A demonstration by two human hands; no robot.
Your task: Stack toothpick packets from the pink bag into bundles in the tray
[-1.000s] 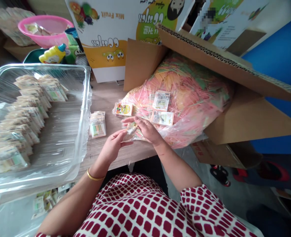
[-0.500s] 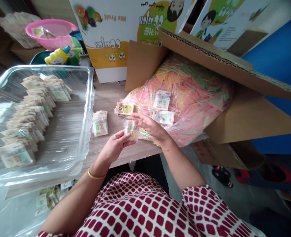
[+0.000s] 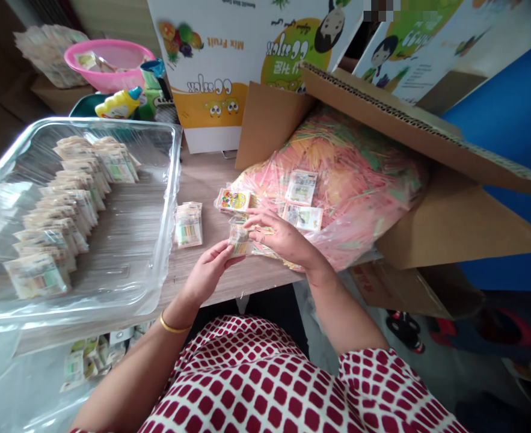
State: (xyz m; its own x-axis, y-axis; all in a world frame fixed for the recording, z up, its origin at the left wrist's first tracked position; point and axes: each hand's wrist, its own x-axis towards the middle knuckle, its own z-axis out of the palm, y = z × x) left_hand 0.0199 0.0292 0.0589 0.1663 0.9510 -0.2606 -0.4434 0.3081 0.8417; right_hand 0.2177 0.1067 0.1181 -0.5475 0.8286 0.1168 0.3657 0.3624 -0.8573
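Note:
Over the table's front edge, my left hand [image 3: 208, 269] pinches a small clear packet of thin sticks [image 3: 240, 242] by its lower left side. My right hand [image 3: 285, 239] is on the packet's upper right part, its thumb and fingers closed there; the fingers partly cover the packet. Just behind lies a short pile of packets with a colourful fruit print [image 3: 234, 200]. To the left of my hands rests a small stack of filled packets [image 3: 188, 227]. Two packets [image 3: 301, 187] lie on a large clear bag of pink, yellow and green sticks [image 3: 359, 162].
A clear plastic tray [image 3: 125, 252] with rows of filled packets stands at left. Behind it are a pink bowl [image 3: 112, 78] and a yellow bottle [image 3: 118, 104]. An open cardboard box [image 3: 454, 222] surrounds the bag at right; printed cartons [image 3: 211, 90] stand at the back.
My right hand has come down and its fingers have closed onto the packet's upper right. My left hand keeps its hold. The whole view has shifted slightly.

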